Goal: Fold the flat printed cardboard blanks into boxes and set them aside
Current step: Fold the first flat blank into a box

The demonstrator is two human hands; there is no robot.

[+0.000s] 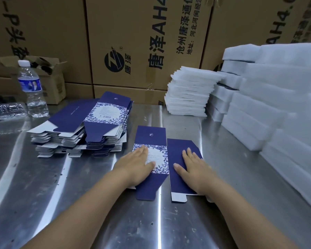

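The left hand [139,166] lay flat, fingers straight and together, pressing on the flower-printed blank [151,135]; it gripped nothing. The right hand [192,169] was equally flat, fingers slightly spread, palm down on the plain navy blank [176,150]. The two pieces lay side by side on the steel table [97,203], their long edges almost meeting near the top and a narrow gap showing lower down. Whether they were two separate blanks or joined somewhere could not be told. Both were still fully flat, end flaps out and no panel raised.

To the left, well apart from the hands, the stack of blanks [90,126] stood tall and slightly fanned, so most of the work appeared to be left. No folded box showed anywhere in view, nor any obvious spot where finished ones had been set. By that reckoning the task was at its start for these pieces: flattening or lining up, with the folding itself not yet begun.

On the right stood thin foam sheets [188,94] and thicker foam blocks [267,97]. A water bottle [31,88] stood at the far left, with brown cartons [142,42] behind.
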